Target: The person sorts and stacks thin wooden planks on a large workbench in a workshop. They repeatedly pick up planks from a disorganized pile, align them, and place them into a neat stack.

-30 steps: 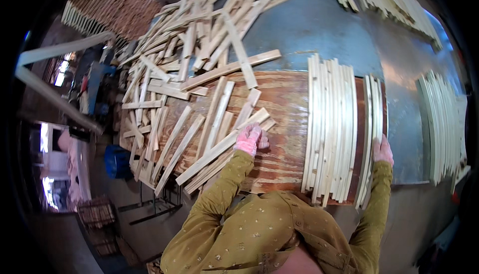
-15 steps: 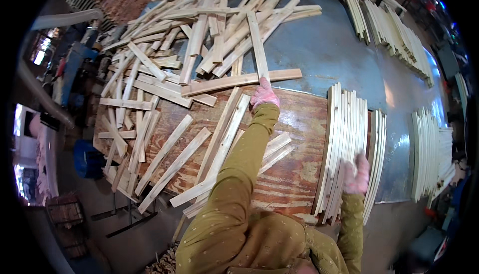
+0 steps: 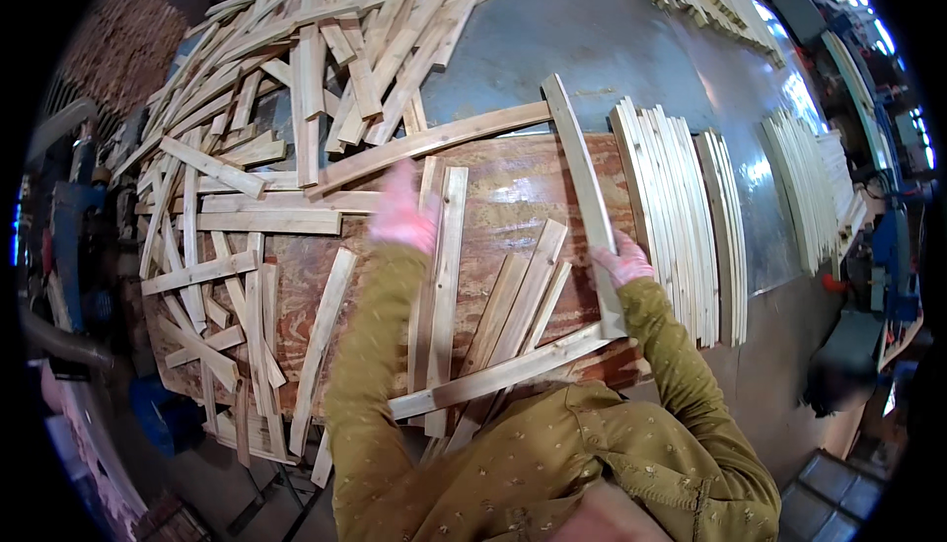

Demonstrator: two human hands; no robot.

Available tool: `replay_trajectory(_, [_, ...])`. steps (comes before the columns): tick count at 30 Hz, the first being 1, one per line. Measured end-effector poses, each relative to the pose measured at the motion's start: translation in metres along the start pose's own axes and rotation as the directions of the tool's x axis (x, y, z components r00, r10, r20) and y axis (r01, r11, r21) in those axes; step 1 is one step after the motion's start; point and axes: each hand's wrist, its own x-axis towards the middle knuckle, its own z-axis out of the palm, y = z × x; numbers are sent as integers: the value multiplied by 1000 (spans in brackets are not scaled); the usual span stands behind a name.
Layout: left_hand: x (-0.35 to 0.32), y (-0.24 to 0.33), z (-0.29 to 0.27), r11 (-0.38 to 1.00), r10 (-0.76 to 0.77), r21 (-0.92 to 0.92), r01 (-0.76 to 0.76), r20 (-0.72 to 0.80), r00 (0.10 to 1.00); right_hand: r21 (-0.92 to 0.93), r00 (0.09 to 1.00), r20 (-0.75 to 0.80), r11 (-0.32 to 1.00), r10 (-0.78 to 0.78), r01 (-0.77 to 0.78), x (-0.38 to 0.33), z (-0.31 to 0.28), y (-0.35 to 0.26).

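Observation:
My right hand [image 3: 623,258], in a pink glove, grips the lower part of a wooden strip [image 3: 582,172]. That strip slants just left of a neat row of upright strips [image 3: 676,216]. Its near end meets a strip [image 3: 503,374] lying crosswise in front of my body. Blurred by motion, my left hand [image 3: 404,215], also gloved in pink, hovers near the ends of two horizontal strips [image 3: 271,221]. A long strip [image 3: 434,147] lies slanted just beyond it. Whether the left fingers hold anything cannot be made out.
A jumbled heap of wooden strips [image 3: 345,39] covers the far left of the metal table [image 3: 582,39]. More strips lie loose on the worn wooden board [image 3: 503,182]. Further strip rows [image 3: 794,192] stand at the right. A blue bucket [image 3: 166,416] sits below the left edge.
The strip that my left hand touched at the heap is now in my right hand, beside the row. My left hand has drawn back leftward. The view has shifted.

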Motion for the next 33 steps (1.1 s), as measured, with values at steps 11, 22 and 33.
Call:
replay_trajectory(11, [71, -89, -36, 777, -178, 624, -89, 353, 919, -420, 961, -275, 897, 20, -139, -76, -50, 59])
replay_trajectory(22, [-122, 30, -14, 33, -18, -512, 858, 858, 513, -173, 936, -295, 974, -194, 148, -105, -92, 66])
replay_trajectory(33, [-254, 171, 98, 802, 174, -418, 426, 847, 502, -447, 666, -738, 662, 106, -602, -140, -345, 122])
